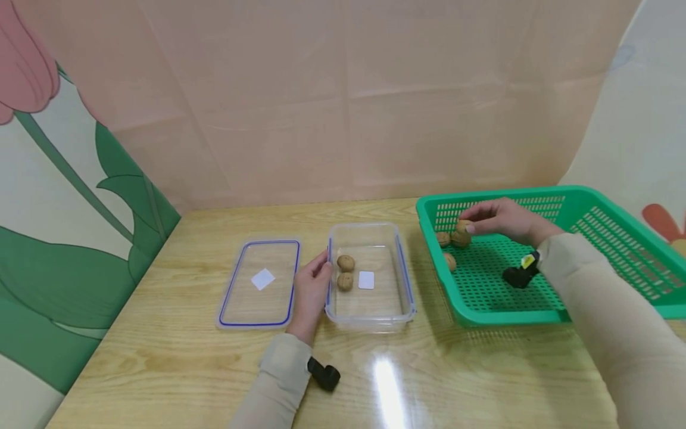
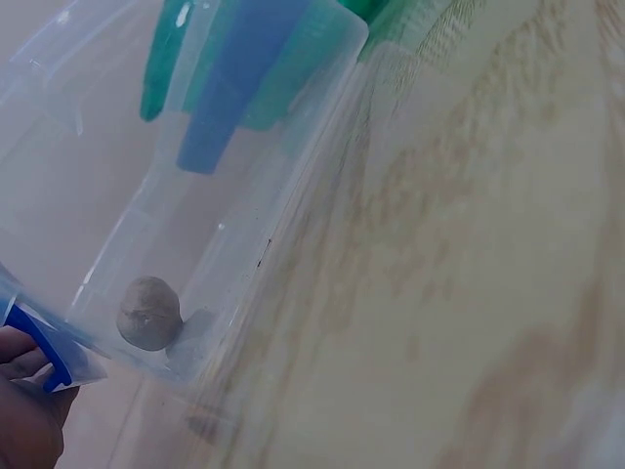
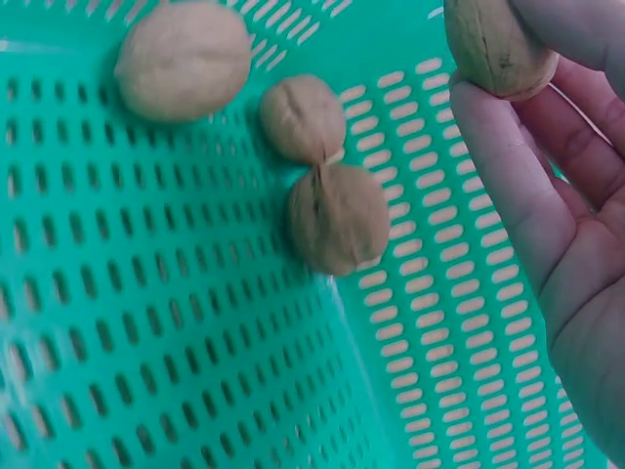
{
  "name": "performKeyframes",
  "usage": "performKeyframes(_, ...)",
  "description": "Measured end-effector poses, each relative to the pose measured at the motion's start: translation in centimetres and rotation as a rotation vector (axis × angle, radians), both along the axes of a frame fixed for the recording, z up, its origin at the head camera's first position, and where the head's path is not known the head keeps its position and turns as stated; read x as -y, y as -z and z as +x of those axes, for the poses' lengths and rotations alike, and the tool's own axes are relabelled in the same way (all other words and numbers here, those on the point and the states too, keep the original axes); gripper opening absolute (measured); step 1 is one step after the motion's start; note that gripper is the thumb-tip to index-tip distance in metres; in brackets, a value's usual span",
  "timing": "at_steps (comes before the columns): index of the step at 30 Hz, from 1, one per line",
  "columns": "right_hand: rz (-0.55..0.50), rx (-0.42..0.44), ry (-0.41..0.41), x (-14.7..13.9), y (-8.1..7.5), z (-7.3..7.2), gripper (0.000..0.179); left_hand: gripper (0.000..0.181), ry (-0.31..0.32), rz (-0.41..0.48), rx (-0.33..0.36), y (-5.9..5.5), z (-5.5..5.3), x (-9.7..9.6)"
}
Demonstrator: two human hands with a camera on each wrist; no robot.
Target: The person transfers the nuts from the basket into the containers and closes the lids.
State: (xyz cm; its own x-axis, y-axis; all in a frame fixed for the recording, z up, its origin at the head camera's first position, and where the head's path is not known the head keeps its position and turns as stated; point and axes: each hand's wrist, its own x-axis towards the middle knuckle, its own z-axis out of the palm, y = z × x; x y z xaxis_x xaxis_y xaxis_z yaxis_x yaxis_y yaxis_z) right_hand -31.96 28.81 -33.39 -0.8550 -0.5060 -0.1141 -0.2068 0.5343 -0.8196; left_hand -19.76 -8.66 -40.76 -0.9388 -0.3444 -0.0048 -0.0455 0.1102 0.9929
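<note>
My right hand (image 1: 506, 220) pinches a walnut (image 3: 496, 47) between thumb and fingers, inside the green basket (image 1: 514, 317). Beneath and beside it, several walnuts lie along the basket's left end; the right wrist view shows a walnut (image 3: 186, 61) apart from two touching walnuts (image 3: 340, 219). At the middle of the table, my left hand (image 1: 311, 292) grips the left side wall of a clear plastic container (image 1: 370, 320), thumb at the rim. Two walnuts (image 1: 345, 263) sit inside along its left wall, by a white square label (image 1: 367, 280). Part of the left hand (image 2: 27, 415) shows in the left wrist view.
Left of the container, a clear lid (image 1: 257, 313) with a blue seal and white label lies flat on the wooden table (image 1: 177, 333). The basket's high perforated walls stand around the right hand. A pinkish sheet (image 1: 343, 107) hangs behind the table.
</note>
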Motion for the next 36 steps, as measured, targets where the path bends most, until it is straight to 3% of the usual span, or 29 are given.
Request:
performKeyframes(11,-0.075,-0.004,0.014,2.3,-1.1,0.5,0.032,0.031,-0.003,-0.008,0.000,0.2,-0.1,0.0)
performKeyframes(21,-0.174,-0.033,-0.025,5.1,-1.8,0.9,0.035,0.032,-0.005,0.002,0.006,0.3,-0.2,-0.1)
performKeyframes(36,-0.176,-0.039,-0.055,10.0,-3.2,0.8,0.033,0.031,0.000,0.008,-0.001,0.4,-0.2,0.0)
